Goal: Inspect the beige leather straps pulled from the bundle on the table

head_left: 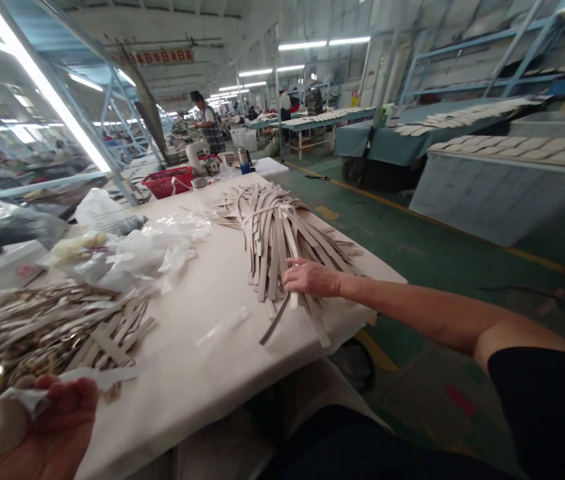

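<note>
A large bundle of flat beige strips (pixel 262 233) lies fanned out on the pale table (pixel 182 360), with a band across its upper part. My right hand (pixel 311 277) is on the bundle's near side, fingers closed around the end of a lighter strip. At the lower left, my left hand (pixel 47 427) is palm up with its fingers curled over a piece of white paper (pixel 37 399). Just beyond it is a heap of strips with shiny metal parts (pixel 22 333).
Clear plastic bags (pixel 147 247) lie on the table's left side. Farther back are a red basket (pixel 167 182), a flask (pixel 244 161) and a standing person (pixel 207 123). A grey bin (pixel 502 193) stands right, across the green floor.
</note>
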A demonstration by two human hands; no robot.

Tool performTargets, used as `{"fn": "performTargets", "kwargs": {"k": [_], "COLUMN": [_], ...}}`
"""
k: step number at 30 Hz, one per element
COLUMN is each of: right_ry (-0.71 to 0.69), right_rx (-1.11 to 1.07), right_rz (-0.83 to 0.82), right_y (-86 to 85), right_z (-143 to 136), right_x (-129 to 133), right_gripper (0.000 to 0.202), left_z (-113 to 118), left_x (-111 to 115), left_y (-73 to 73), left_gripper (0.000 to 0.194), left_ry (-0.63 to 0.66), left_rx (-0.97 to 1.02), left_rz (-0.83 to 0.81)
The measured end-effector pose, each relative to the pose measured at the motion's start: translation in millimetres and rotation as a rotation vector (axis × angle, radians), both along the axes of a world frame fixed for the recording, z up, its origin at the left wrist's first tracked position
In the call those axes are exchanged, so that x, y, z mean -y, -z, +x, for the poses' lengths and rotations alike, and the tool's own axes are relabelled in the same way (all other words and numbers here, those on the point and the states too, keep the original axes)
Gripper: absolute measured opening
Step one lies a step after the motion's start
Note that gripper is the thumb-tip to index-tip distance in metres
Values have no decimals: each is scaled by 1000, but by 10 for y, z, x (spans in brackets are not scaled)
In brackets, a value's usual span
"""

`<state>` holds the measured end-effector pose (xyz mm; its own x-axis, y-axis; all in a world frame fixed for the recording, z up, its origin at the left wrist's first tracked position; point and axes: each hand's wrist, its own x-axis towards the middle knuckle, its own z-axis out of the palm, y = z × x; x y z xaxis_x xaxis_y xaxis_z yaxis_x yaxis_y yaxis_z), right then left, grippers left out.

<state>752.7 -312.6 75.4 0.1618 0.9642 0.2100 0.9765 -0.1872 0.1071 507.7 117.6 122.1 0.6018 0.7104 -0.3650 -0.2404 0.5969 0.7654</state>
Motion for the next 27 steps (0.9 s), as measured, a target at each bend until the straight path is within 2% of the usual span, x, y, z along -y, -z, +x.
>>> {"fn": "performTargets", "kwargs": {"k": [3, 5, 8, 10, 13, 16, 18, 22, 27], "right_ry": [55, 96, 83, 6, -113, -75, -42, -48, 16], "right_rx": [-40, -67, -124, -238, -384, -524, -588, -579, -654], "right_rz": [64, 143, 253, 280, 297, 351, 373, 372, 367], "right_y": [-123, -254, -434, -477, -404, -268, -203, -154, -149], "right_z": [-53, -151, -418, -663, -1026, -1226, -1251, -1195, -1158], "right_x": [-98, -193, -396, -549, -763, -946, -1048, -1204, -1283], "right_gripper": [26, 24, 22, 23, 34, 35, 35, 39, 40], "left_z": [-75, -107, -93, -63, -52, -92, -110, -52, 72], "left_x": [222, 450, 719, 811, 865, 877, 881, 942, 1090], "left_y": [-90, -72, 68, 193, 334, 394, 412, 437, 448], "left_gripper": [51, 50, 51, 47, 44, 42, 39, 33, 39], "left_ry": [-196, -249, -182, -144, -118, -110, -111, -119, -83], "left_rx": [166, 192, 211, 222, 240, 252, 259, 252, 249], "left_rz": [-43, -75, -194, -244, -305, -336, -347, -387, -462]}}
